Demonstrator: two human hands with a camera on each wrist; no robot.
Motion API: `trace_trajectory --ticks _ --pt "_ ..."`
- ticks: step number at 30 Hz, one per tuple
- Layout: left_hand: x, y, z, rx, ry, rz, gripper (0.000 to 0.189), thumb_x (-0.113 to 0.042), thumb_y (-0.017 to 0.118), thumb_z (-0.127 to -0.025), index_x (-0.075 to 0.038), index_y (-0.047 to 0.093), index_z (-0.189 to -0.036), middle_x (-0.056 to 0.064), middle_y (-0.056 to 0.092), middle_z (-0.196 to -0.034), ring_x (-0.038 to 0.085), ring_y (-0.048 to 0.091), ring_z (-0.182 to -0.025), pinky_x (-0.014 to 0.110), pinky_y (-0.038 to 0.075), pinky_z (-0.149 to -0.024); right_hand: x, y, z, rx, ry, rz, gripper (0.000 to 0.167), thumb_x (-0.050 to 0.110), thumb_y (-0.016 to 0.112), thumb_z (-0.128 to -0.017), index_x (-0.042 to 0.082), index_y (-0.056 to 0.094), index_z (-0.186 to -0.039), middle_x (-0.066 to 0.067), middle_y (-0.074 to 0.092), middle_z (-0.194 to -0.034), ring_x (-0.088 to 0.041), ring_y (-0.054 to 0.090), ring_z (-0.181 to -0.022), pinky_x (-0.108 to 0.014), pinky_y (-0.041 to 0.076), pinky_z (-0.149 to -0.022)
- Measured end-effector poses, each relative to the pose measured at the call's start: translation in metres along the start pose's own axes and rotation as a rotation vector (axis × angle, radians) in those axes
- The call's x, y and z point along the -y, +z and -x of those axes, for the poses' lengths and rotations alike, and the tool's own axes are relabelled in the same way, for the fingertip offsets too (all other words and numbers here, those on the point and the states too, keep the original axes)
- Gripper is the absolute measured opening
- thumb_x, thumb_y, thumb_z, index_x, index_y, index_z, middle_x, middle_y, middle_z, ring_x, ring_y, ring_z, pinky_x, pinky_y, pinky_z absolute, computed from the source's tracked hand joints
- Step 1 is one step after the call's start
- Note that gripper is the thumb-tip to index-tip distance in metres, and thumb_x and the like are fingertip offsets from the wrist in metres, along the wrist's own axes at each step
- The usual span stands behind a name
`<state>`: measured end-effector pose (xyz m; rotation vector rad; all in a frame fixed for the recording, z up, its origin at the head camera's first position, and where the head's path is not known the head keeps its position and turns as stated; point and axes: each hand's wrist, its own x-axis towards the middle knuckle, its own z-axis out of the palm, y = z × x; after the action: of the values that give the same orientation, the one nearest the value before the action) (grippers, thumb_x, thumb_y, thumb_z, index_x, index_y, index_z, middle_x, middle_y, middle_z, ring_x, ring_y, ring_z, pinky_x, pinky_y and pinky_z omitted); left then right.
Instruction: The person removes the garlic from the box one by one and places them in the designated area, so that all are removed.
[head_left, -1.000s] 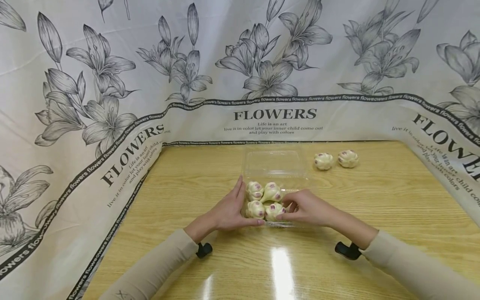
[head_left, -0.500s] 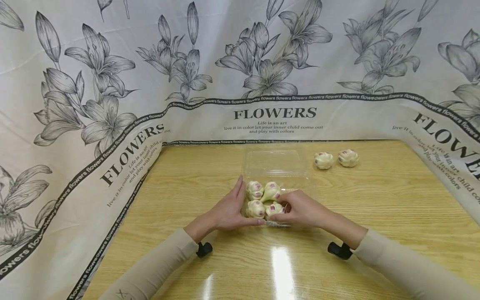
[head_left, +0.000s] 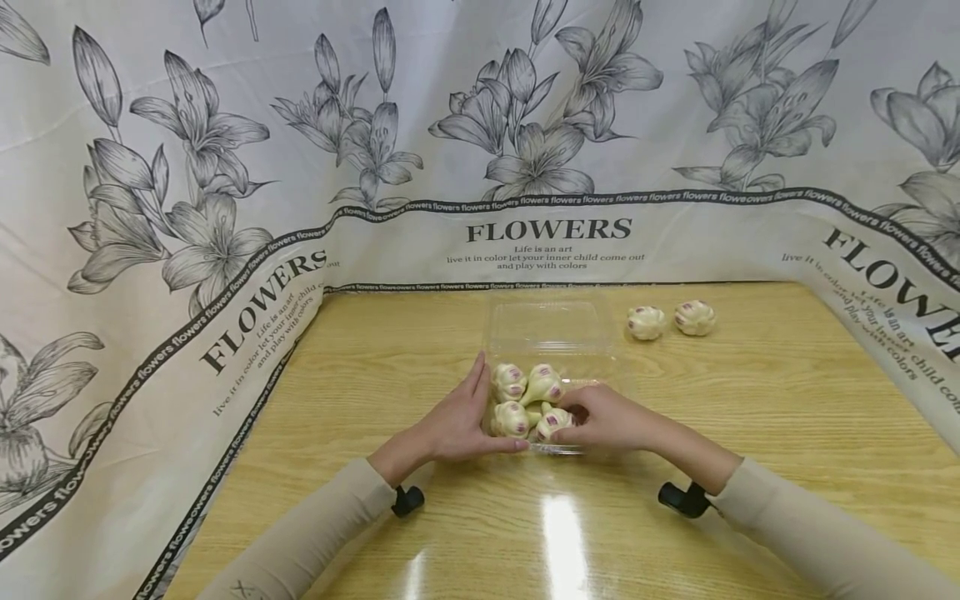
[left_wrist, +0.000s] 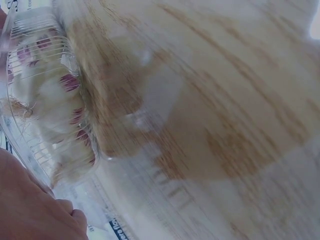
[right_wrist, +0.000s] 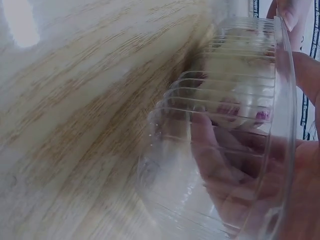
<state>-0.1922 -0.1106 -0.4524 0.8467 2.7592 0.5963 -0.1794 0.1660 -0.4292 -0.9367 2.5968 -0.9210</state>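
Observation:
A clear plastic clamshell box [head_left: 592,446] stands on the table with its lid [head_left: 551,321] folded back. Several cream garlic bulbs with purple marks sit in its left part, among them a rear-left bulb [head_left: 510,382]. My right hand [head_left: 611,419] reaches inside and grips the front-right garlic bulb [head_left: 555,421]. Through the ribbed wall in the right wrist view, its fingers [right_wrist: 215,165] show around that bulb. My left hand [head_left: 461,421] rests against the box's left side with straight fingers, the thumb lying along the front rim.
Two more garlic bulbs, one nearer [head_left: 646,322] and one farther right [head_left: 695,317], lie on the wooden table [head_left: 390,350] behind and right of the box. Flower-printed cloth [head_left: 551,242] walls the table at the back and sides.
The front-right garlic bulb has turned and shifted slightly right in my right hand's grip. My left hand and the box have stayed put.

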Motion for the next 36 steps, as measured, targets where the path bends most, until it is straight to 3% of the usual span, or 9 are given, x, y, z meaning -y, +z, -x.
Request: trace_trajectory --ticks 5,14,22,36 --pt "0.000 0.000 0.000 -0.006 0.002 0.003 0.136 -0.086 0.059 -0.080 0.001 -0.005 -0.162 0.015 -0.019 -0.169 0.037 0.018 -0.154 0.044 0.026 -0.124 -0.004 -0.001 0.000 0.039 0.026 -0.059 0.025 0.031 0.077 -0.092 0.015 0.061 -0.082 0.005 0.048 -0.068 -0.007 0.041 -0.060 -0.022 0.034 -0.056" --pt "0.000 -0.001 0.000 -0.010 0.013 0.014 0.136 -0.082 0.062 -0.080 0.001 -0.008 -0.161 0.016 -0.019 -0.168 0.037 0.015 -0.154 0.042 0.024 -0.124 -0.010 0.000 -0.003 0.051 -0.005 -0.085 0.021 0.029 0.077 -0.091 0.014 0.064 -0.084 0.006 0.050 -0.069 -0.007 0.043 -0.061 -0.022 0.036 -0.055" --pt "0.001 0.000 -0.001 -0.006 0.009 0.022 0.137 -0.084 0.061 -0.079 0.000 -0.008 -0.162 0.017 -0.018 -0.169 0.037 0.016 -0.154 0.043 0.025 -0.124 -0.011 0.000 -0.005 0.107 0.034 -0.163 0.022 0.029 0.075 -0.092 0.010 0.064 -0.089 0.002 0.049 -0.073 -0.011 0.043 -0.066 -0.024 0.034 -0.057" --pt "0.001 0.000 -0.001 -0.004 0.004 0.028 0.138 -0.086 0.060 -0.078 -0.001 -0.008 -0.162 0.016 -0.017 -0.169 0.036 0.016 -0.154 0.043 0.026 -0.124 -0.011 -0.002 -0.005 0.084 0.027 -0.218 0.031 0.030 0.078 -0.091 0.004 0.068 -0.105 -0.001 0.061 -0.084 -0.016 0.055 -0.076 -0.026 0.049 -0.064"
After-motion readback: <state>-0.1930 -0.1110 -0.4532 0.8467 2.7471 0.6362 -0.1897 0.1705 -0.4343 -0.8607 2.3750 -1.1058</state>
